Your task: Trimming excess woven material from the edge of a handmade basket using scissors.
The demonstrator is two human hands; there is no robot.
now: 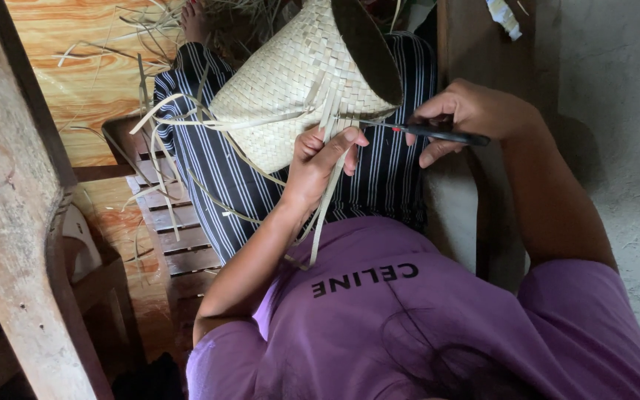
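A wooden post (16,222) stands far left; loose palm strips (179,126) trail from the woven basket (298,81) on the lap; the left hand (320,159) pinches several strip ends at its rim; the right hand (461,115) grips scissors (424,131), tip at those strips; trimming appears underway, needing taut strips and a cut flush with the weave.

We see open room at three o'clock of our right hand (462,112), where the bare grey wall (616,111) stands back; at nine o'clock of our left hand (325,164) loose pale strips (179,122) trail across the gap and would snag a pass. At twelve o'clock the woven basket (294,81) blocks the way; at eight o'clock a wooden post (16,222) and the slatted bench (179,241) close in.
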